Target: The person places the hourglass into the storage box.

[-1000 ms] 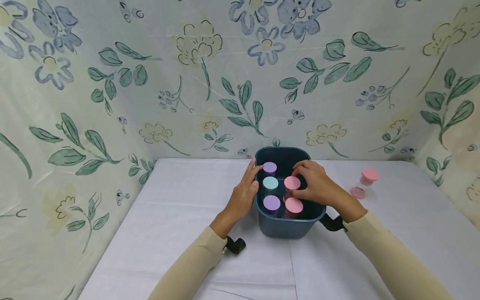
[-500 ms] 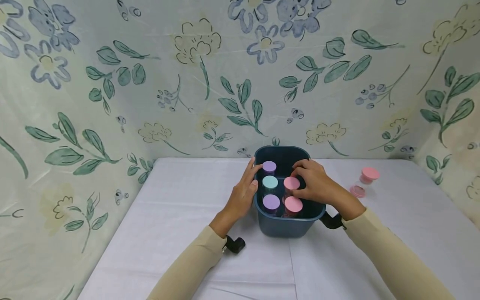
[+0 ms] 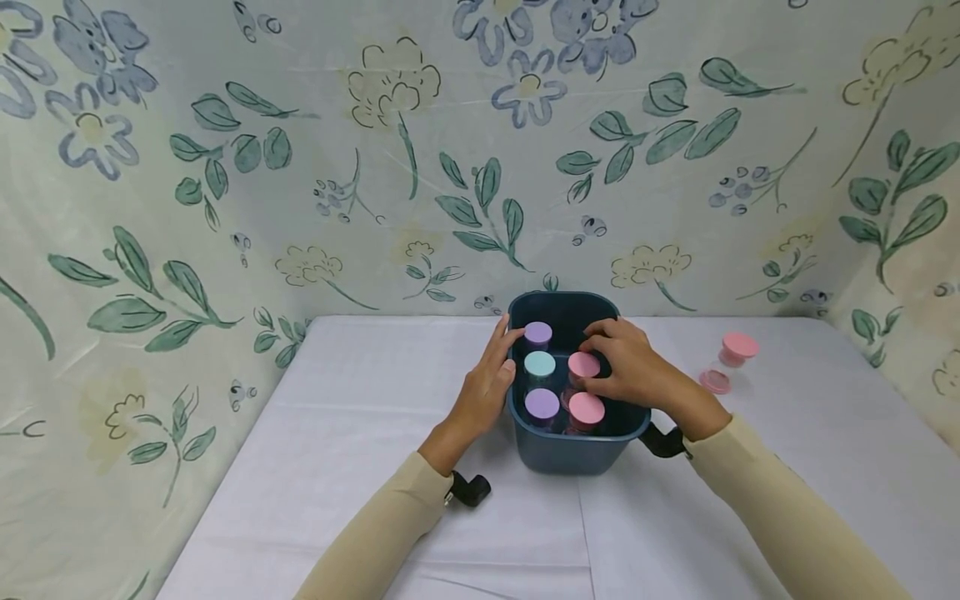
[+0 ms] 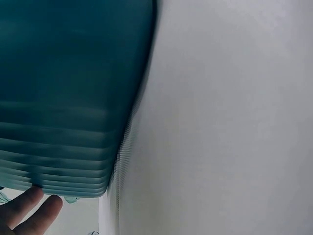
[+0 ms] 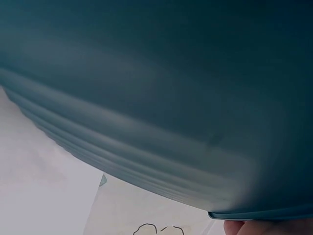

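Note:
A deep dark teal plastic bin (image 3: 573, 457) holds several small clear jars with coloured lids. On its left side stand a purple-lidded jar (image 3: 537, 335), a mint-lidded jar (image 3: 540, 364) and another purple-lidded jar (image 3: 542, 404). My right hand (image 3: 630, 365) reaches over the right rim and pinches a pink-lidded jar (image 3: 582, 364) inside. A second pink-lidded jar (image 3: 586, 409) sits just in front of it. My left hand (image 3: 480, 396) rests against the bin's left wall, fingers extended; two fingertips (image 4: 44, 213) touch the ribbed outer side in the left wrist view.
A clear container with a pink top (image 3: 739, 348) and a pink disc (image 3: 715, 382) at its lower end is on the white-covered table (image 3: 360, 467), right of the bin. A floral cloth (image 3: 420, 200) hangs behind, close to the bin's back.
Both hands and the jars keep nearly the same places; the right fingers stay at the pink-lidded jar. The whole view shifts very slightly.

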`<action>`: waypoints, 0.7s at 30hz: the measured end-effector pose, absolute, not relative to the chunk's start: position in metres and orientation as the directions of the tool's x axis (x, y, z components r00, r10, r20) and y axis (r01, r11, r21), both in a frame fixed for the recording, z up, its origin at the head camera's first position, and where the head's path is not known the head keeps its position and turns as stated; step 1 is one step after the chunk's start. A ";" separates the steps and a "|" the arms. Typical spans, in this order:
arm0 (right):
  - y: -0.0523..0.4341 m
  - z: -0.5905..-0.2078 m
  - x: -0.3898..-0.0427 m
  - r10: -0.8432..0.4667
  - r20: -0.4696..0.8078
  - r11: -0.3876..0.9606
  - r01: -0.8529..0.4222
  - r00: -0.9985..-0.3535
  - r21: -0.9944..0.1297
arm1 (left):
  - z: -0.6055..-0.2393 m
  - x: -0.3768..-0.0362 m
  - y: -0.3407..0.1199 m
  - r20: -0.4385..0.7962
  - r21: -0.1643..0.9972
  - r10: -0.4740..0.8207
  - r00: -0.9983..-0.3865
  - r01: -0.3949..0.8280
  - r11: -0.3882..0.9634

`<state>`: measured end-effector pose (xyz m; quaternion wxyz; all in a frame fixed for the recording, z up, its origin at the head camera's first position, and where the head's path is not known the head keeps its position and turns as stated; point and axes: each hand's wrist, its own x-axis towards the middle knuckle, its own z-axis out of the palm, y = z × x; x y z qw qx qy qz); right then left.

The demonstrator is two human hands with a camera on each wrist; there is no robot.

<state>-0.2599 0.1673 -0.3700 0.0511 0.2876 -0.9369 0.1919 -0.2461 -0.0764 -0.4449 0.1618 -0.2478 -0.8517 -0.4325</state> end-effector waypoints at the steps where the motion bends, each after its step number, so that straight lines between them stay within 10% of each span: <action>1: 0.167 -0.370 -0.260 -0.520 0.207 0.762 -0.559 -0.829 -0.327 | -0.445 -0.246 -0.076 0.490 0.657 0.283 -0.824 0.563 0.502; 21: 0.170 -0.372 -0.259 -0.517 0.212 0.750 -0.558 -0.829 -0.354 | -0.446 -0.246 -0.077 0.512 0.645 0.286 -0.810 0.582 0.495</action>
